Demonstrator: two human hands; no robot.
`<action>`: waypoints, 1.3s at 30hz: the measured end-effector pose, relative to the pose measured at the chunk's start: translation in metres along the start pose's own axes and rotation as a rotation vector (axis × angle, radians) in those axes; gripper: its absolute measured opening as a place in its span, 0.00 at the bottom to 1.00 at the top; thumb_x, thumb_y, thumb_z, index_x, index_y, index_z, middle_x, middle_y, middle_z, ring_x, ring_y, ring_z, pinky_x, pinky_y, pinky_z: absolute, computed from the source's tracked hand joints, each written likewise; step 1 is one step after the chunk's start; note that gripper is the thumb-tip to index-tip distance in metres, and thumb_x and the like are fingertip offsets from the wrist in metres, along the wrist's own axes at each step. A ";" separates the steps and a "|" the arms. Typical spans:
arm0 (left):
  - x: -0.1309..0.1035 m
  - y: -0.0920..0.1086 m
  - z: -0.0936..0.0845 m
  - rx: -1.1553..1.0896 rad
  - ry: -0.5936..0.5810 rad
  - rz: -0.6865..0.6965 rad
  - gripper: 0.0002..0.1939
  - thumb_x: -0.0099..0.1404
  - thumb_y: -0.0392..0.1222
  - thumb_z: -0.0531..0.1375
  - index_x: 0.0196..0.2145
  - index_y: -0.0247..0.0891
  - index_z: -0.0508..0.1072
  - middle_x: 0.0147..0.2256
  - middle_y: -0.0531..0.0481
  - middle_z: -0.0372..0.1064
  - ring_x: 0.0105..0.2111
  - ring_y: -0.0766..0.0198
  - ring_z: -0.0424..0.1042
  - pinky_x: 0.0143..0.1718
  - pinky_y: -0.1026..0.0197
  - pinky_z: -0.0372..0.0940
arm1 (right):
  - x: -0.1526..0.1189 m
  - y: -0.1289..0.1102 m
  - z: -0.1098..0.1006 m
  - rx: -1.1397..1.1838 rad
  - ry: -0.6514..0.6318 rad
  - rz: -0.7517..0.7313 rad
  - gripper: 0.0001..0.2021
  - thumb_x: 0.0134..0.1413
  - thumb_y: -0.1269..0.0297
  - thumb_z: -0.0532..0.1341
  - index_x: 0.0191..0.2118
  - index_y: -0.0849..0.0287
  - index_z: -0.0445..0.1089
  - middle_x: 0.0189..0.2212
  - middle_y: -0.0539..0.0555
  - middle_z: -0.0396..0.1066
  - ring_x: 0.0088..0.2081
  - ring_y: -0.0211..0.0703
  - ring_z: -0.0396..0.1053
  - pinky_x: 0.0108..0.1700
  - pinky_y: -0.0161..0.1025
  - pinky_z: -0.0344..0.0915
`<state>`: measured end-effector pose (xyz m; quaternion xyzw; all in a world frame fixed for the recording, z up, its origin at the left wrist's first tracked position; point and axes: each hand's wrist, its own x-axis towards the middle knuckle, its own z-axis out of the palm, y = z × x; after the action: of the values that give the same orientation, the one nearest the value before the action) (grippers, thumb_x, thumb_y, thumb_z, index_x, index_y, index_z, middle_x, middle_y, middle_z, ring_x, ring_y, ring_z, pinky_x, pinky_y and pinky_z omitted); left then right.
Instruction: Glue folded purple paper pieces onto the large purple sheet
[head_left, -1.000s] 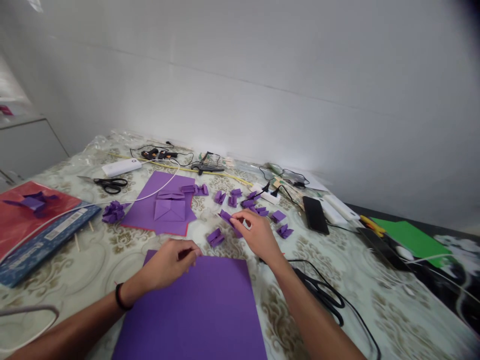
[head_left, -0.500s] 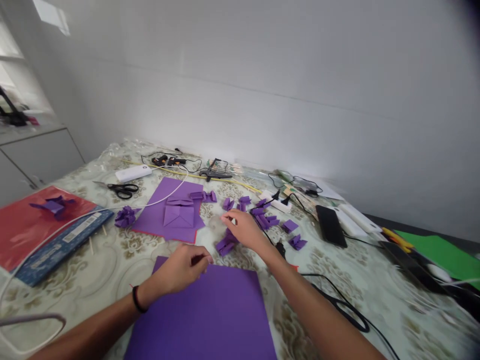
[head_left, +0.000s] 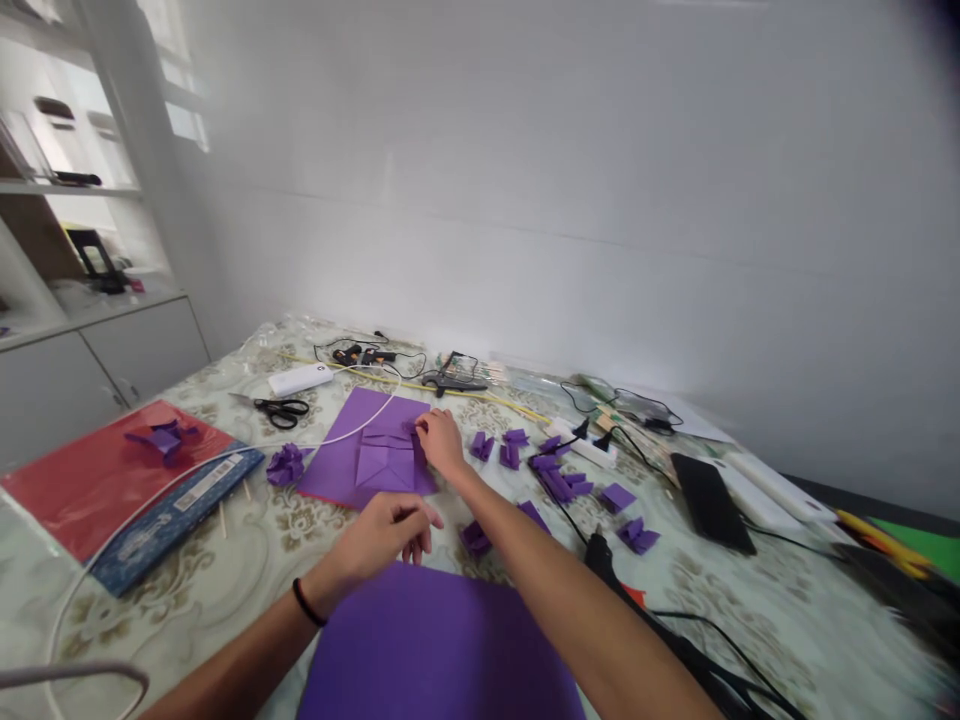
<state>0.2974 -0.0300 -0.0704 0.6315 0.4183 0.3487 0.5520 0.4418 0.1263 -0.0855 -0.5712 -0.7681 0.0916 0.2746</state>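
My right hand (head_left: 441, 440) reaches to the folded purple pieces beside the purple envelope-like fold (head_left: 385, 465); its fingers are pinched, and what they touch is partly hidden. My left hand (head_left: 386, 535) hovers over the far edge of the large purple sheet (head_left: 442, 650), fingers loosely apart and holding nothing. Purple paper (head_left: 337, 440) lies under the fold. Several small folded purple pieces (head_left: 559, 482) are scattered to the right, and two more lie partly behind my right forearm. A crumpled purple flower shape (head_left: 286, 465) sits at the left.
Black scissors (head_left: 281, 410), a white box (head_left: 300, 378) and glue guns (head_left: 364, 356) lie at the back left. A red packet (head_left: 112, 465) is at far left. Power strip (head_left: 585, 445), phone (head_left: 711, 500), cables and another glue gun (head_left: 600, 560) occupy the right.
My right hand has moved left and away from me, from the scattered pieces to beside the envelope-like fold. My left hand's fingers have spread slightly. The camera view has shifted left.
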 end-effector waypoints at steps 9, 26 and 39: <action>0.001 0.013 -0.031 -0.214 0.273 0.044 0.22 0.66 0.56 0.62 0.47 0.35 0.73 0.35 0.49 0.73 0.24 0.67 0.70 0.24 0.65 0.63 | -0.049 -0.035 -0.058 0.247 -0.047 -0.059 0.05 0.67 0.68 0.61 0.43 0.59 0.75 0.39 0.55 0.78 0.41 0.44 0.75 0.48 0.42 0.70; -0.037 0.018 0.022 -0.055 -0.255 0.056 0.08 0.68 0.39 0.65 0.44 0.42 0.83 0.43 0.48 0.81 0.43 0.60 0.80 0.47 0.61 0.71 | -0.230 -0.019 -0.118 0.654 -0.053 0.052 0.02 0.63 0.68 0.67 0.41 0.54 0.77 0.35 0.49 0.78 0.35 0.40 0.74 0.41 0.37 0.70; -0.037 0.023 0.022 -0.033 0.000 -0.050 0.06 0.65 0.41 0.66 0.36 0.39 0.84 0.34 0.50 0.78 0.33 0.64 0.75 0.37 0.64 0.68 | -0.238 -0.015 -0.117 0.509 -0.017 -0.198 0.13 0.62 0.76 0.68 0.50 0.56 0.77 0.47 0.55 0.78 0.49 0.43 0.77 0.56 0.41 0.73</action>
<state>0.3052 -0.0737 -0.0503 0.6118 0.4281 0.3415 0.5708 0.5374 -0.1203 -0.0568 -0.4049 -0.7749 0.2592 0.4104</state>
